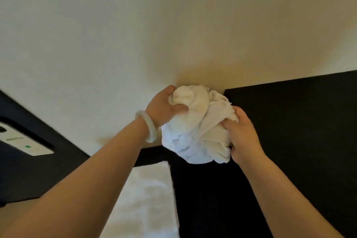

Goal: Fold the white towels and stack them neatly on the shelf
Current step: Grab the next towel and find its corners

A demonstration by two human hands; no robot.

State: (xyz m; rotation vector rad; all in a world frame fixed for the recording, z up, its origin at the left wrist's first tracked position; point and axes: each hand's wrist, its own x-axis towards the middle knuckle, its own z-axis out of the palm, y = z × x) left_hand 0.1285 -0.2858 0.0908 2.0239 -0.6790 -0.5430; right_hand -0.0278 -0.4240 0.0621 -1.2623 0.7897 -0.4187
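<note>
A crumpled white towel [197, 127] hangs bunched in the air in front of the cream wall, at the corner of the black shelf unit [289, 121]. My left hand [164, 106] grips its upper left part, fingers and thumb curled into the cloth. My right hand [241, 133] grips the towel's right side from below and behind. A flat, folded white towel [144, 199] lies on a lower level between my forearms.
A black surface at the left carries a white device [23, 141] with a small green light. The cream wall [135, 25] fills the upper half. The black panel of the shelf unit rises at the right.
</note>
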